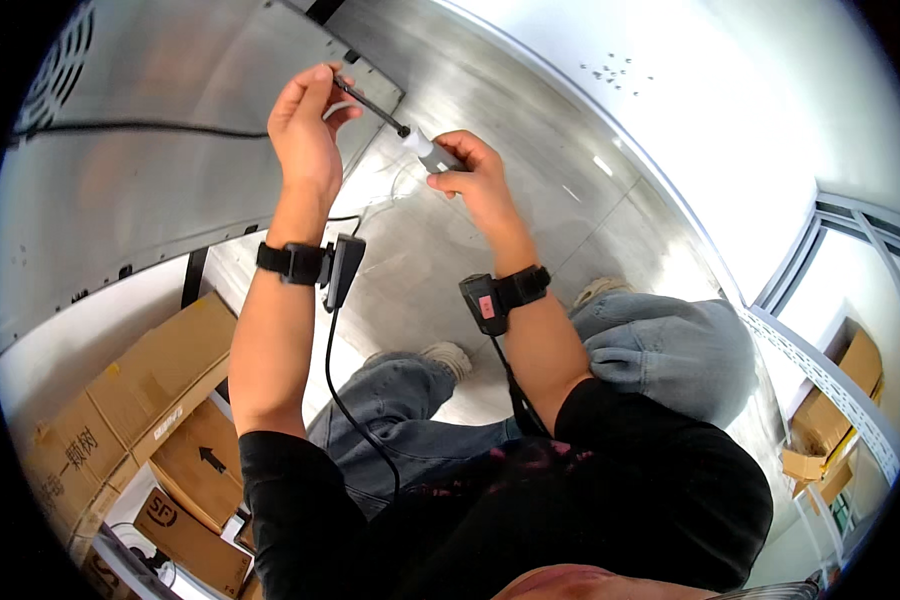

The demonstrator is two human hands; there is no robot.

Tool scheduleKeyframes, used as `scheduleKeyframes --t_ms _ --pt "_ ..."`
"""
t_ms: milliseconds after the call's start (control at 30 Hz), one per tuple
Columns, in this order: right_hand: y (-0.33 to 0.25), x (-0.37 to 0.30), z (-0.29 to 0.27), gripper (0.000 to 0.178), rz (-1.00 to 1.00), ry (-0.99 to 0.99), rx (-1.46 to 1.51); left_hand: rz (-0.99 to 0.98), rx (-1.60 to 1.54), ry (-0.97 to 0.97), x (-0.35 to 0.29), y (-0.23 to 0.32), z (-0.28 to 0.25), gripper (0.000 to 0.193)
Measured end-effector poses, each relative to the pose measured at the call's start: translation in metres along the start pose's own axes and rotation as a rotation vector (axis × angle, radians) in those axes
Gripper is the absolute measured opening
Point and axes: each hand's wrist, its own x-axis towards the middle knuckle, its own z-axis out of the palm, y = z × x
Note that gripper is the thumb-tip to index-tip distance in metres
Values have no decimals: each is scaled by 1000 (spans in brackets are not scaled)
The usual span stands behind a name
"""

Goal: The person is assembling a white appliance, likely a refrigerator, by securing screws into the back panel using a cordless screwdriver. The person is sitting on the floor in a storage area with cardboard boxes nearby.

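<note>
My right hand (pixel 480 180) is closed around the grey body of a slim tool (pixel 440 157) with a white collar and a black shaft, much like a screwdriver. The black shaft (pixel 375 108) runs up and left from the collar. At its far end, my left hand (pixel 308 115) pinches it between thumb and fingers; the tip itself is hidden there. Both hands are raised above the floor, beside the corner of a large metal panel (pixel 170 190). A black cable (pixel 160 127) crosses the panel and passes behind my left hand.
Cardboard boxes (pixel 160 370) are stacked below the panel at lower left. A white curved surface (pixel 750 90) rises at upper right, with a metal frame (pixel 820 370) and another carton (pixel 835 410) nearby. Black straps with small devices (pixel 345 270) sit on both forearms, trailing cords.
</note>
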Motion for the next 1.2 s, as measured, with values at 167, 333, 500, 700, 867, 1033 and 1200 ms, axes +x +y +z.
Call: scheduleKeyframes --t_ms 167,333,500,700,867,1033,1200 --pt "-22 6 -30 35 -55 147 33 -54 -37 -14 35 -23 65 15" --pt "-2 4 -75 36 -50 258 64 -150 15 -91 49 -75 109 14" --pt "-6 -14 -133 36 -109 469 -6 -216 24 -203 47 -121 161 13" --pt "1 -66 -170 33 -188 733 81 -25 282 -347 36 -195 201 17" --pt "26 -101 -176 31 -126 862 46 323 638 -411 24 -231 216 15" --pt "34 -106 -171 33 -114 881 58 410 770 -336 16 -238 223 16" --pt "28 -96 -162 34 -97 843 76 432 596 -374 20 -241 214 15"
